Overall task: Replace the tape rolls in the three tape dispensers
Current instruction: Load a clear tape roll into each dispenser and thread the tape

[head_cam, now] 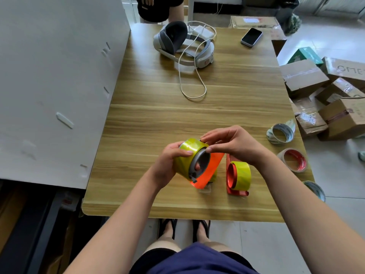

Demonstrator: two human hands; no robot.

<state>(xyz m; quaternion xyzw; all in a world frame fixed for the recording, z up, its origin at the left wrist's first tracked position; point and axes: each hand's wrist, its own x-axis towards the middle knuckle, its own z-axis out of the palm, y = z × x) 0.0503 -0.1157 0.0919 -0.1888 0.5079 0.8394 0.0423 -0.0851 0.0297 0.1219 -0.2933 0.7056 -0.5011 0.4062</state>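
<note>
My left hand [169,165] grips a yellow tape roll [187,155] seated on an orange tape dispenser [211,171], held tilted just above the table. One left finger shows inside the grey hub. My right hand [231,143] pinches the roll's top edge with thumb and fingertips. A red dispenser [232,175] loaded with a yellow roll [243,175] lies on the table to the right. Two spent rolls lie further right: a white-printed core [279,134] and a red-lined core [294,160]. Another roll [315,189] shows past the table's right edge.
The wooden table [177,115] carries a white headset [183,44] with a looped cable [191,84] and a phone [251,37] at the far end. A white panel [49,86] stands on the left. Cardboard boxes [325,95] pile on the floor at right. Another person stands beyond the table.
</note>
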